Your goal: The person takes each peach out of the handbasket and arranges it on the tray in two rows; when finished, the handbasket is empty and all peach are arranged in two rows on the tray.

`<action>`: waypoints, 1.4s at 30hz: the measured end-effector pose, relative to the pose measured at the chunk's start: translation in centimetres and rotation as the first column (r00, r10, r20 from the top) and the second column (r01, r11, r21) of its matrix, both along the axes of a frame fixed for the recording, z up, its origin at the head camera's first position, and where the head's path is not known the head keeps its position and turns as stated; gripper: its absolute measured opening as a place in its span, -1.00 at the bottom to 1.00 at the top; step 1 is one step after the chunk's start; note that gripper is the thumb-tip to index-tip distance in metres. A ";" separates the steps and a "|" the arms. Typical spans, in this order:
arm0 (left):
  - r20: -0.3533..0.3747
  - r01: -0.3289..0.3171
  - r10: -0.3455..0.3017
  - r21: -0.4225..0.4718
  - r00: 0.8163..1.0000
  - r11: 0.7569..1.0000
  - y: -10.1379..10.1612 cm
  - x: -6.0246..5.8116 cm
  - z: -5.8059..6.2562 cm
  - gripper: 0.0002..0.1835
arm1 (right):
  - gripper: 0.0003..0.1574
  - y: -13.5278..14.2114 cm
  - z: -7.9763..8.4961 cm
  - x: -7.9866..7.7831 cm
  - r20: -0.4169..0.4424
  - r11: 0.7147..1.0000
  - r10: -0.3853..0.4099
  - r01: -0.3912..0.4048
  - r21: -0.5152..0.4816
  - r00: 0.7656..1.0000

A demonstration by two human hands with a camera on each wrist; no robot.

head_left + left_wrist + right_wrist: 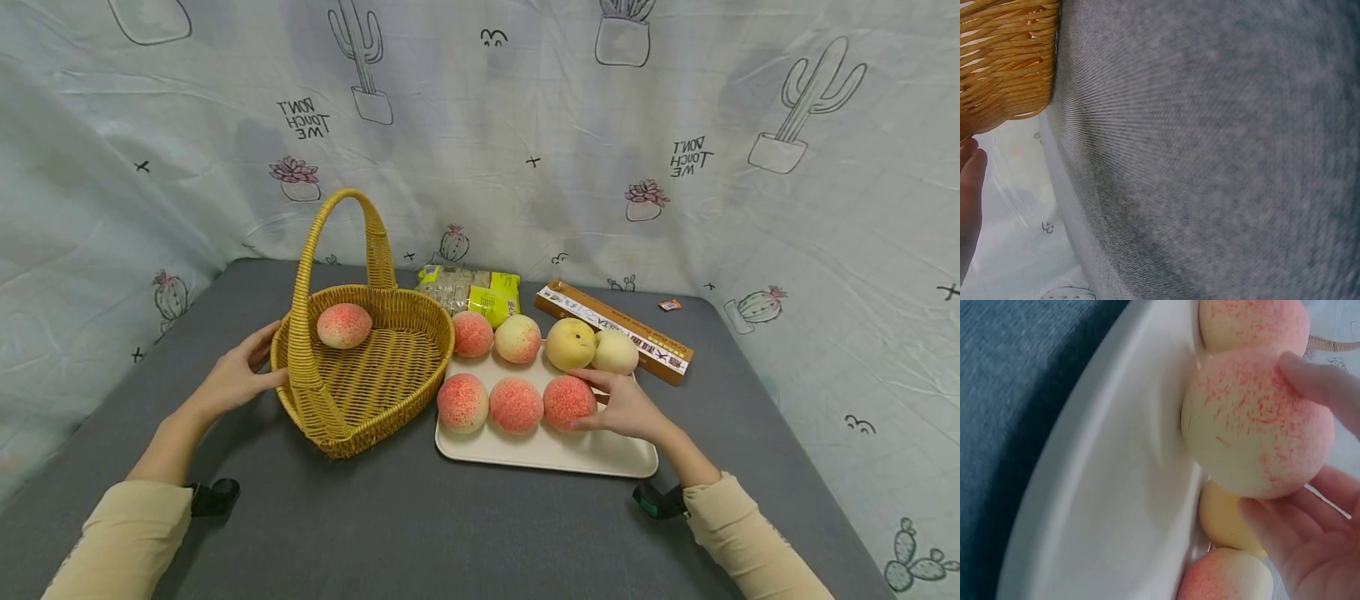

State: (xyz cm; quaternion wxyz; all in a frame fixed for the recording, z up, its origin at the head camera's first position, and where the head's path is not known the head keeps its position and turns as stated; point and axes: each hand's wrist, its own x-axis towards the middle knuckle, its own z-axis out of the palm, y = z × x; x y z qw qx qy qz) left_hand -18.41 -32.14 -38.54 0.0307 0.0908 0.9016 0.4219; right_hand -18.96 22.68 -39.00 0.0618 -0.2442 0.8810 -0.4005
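In the head view, my left hand (236,375) touches the outer left side of a yellow wicker basket (360,433) with a tall handle. The left wrist view shows fingers (971,181) against the basket's weave (1010,69). Inside the basket lies a pink peach (344,325). My right hand (626,408) holds a red-pink peach (568,403) between thumb and fingers, at the right end of the front row on a cream tray (540,454). Seen in the right wrist view, this peach (1254,425) has a pale underside. Two more peaches, one left (462,403) and one middle (516,406), share the row.
Behind them on the tray sit a red peach (472,334), a pale pink peach (518,339), a yellow fruit (570,343) and a pale fruit (617,352). A yellow-and-clear packet (472,292), a long brown box (615,327) and a small orange packet (670,305) lie farther back.
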 end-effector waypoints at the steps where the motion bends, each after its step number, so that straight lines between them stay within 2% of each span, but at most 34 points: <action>1: 0.000 0.000 0.000 0.000 1.000 1.000 0.0 0.0 0.0 -0.05 | -0.08 -0.1 0.0 0.0 -0.008 1.000 -0.022 0.022 0.001 1.000; 4: 0.000 0.000 0.000 0.000 1.000 1.000 0.0 0.1 0.1 -0.05 | -0.10 -0.6 -0.1 0.1 -0.039 0.997 -0.082 0.082 0.011 0.996; 7: 0.003 0.000 0.000 0.001 1.000 1.000 0.0 0.1 0.1 -0.05 | -0.07 -1.0 0.0 0.2 -0.105 0.991 -0.109 0.115 0.061 0.988; 11: 0.013 -0.002 0.002 0.017 1.000 1.000 0.0 0.1 0.1 -0.05 | 0.00 -1.5 0.1 0.2 -0.197 0.978 -0.099 0.132 0.164 0.975; 13: 0.018 -0.006 0.005 0.022 1.000 1.000 0.0 0.1 0.1 -0.05 | 0.03 -1.6 0.2 0.1 -0.216 0.971 -0.093 0.136 0.196 0.972; 21: 0.025 -0.007 0.007 0.021 1.000 1.000 0.0 0.1 0.2 -0.04 | -0.02 -1.9 1.7 -0.4 -0.184 0.982 -0.093 0.120 0.146 0.979; 26: 0.024 -0.003 0.002 0.025 1.000 1.000 0.1 0.1 0.2 -0.04 | -0.04 -2.7 3.1 -1.0 -0.201 0.982 -0.098 0.128 0.143 0.975; 35: 0.027 -0.014 0.014 0.008 1.000 1.000 0.1 0.1 0.3 -0.04 | -0.04 -4.8 5.8 -2.4 -0.150 0.990 -0.125 0.134 0.050 0.981; 42: 0.029 -0.013 0.013 0.008 0.999 1.000 0.1 0.2 0.3 -0.03 | -0.04 -7.3 6.4 -3.5 -0.115 0.995 -0.091 0.094 0.022 0.989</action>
